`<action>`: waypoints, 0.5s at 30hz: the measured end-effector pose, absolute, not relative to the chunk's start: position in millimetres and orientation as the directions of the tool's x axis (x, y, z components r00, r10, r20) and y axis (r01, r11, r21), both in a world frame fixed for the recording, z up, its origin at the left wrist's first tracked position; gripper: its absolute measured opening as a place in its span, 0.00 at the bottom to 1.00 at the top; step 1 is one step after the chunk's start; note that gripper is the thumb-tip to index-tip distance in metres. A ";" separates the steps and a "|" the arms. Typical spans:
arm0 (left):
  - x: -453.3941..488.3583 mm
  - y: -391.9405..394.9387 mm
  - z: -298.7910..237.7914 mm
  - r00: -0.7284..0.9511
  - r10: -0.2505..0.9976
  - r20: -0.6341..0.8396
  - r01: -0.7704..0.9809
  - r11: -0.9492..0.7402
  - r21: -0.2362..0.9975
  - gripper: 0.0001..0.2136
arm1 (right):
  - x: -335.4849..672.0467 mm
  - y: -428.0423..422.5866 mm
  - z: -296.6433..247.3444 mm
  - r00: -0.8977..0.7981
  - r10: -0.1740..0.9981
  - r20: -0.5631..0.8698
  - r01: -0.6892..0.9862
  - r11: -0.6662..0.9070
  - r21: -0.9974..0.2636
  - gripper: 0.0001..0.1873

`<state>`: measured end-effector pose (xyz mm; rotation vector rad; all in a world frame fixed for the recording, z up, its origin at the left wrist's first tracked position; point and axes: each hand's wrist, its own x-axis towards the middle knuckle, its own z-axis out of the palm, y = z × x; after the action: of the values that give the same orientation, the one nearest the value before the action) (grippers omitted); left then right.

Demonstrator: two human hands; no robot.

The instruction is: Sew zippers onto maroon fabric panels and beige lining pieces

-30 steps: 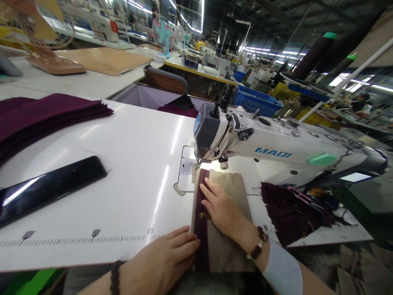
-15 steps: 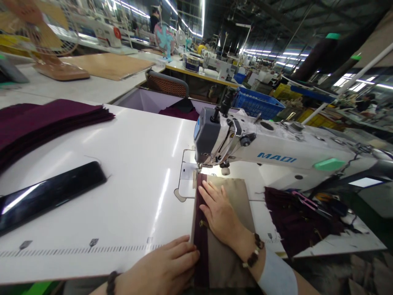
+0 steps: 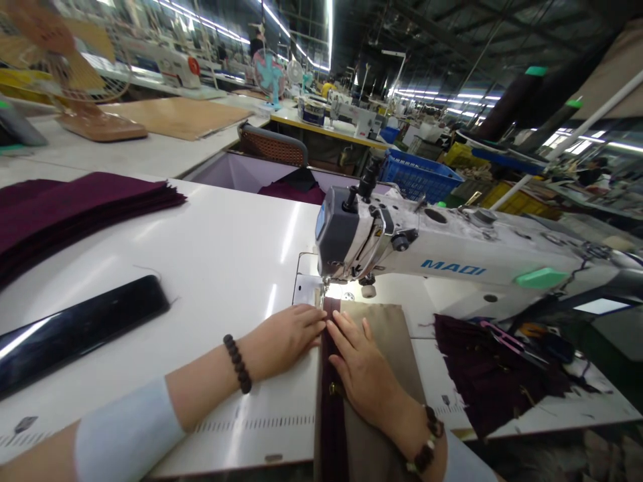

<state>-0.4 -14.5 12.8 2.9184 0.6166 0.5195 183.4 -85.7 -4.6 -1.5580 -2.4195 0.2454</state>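
A tan fabric piece (image 3: 392, 335) with a dark maroon strip (image 3: 332, 402) along its left edge lies under the head of a white MAQI sewing machine (image 3: 452, 258). My right hand (image 3: 364, 368) lies flat on the fabric, fingers stretched toward the needle. My left hand (image 3: 286, 337) rests on the white table (image 3: 201, 268) with its fingertips touching the maroon strip's left edge close to the presser foot. Both hands lie flat and hold nothing.
A stack of maroon fabric pieces (image 3: 75, 207) lies at the far left. A black glossy bar (image 3: 75, 331) sits on the table nearer me. More maroon pieces and pink snips (image 3: 495, 335) lie right of the machine. Blue crate (image 3: 419, 175) and other workstations stand behind.
My left hand has moved forward from the table's front edge up beside the needle. My right hand stays flat on the fabric, which has fed slightly forward.
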 end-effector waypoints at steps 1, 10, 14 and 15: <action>0.5 -11.4 9.0 0.857 0.412 0.309 0.376 -0.911 0.172 0.11 | 183.0 -85.4 -4.0 -0.396 0.911 0.113 0.869 0.412 -0.275 0.25; -2.2 -11.4 -0.6 0.845 0.413 0.340 0.378 -0.911 0.168 0.13 | 182.7 -85.8 -1.4 -0.405 0.912 0.072 0.883 0.410 -0.229 0.26; -1.4 -9.2 -1.6 0.840 0.411 0.355 0.377 -0.912 0.165 0.13 | 183.2 -85.2 -1.6 -0.411 0.910 0.061 0.884 0.414 -0.220 0.26; -1.3 -8.8 -1.7 0.839 0.412 0.356 0.379 -0.911 0.163 0.13 | 183.5 -84.5 -1.4 -0.411 0.910 0.053 0.884 0.412 -0.221 0.26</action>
<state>-1.3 -8.8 -1.7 2.9298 0.6312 0.5973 183.5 -84.5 -1.4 -1.6023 -2.4973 0.2360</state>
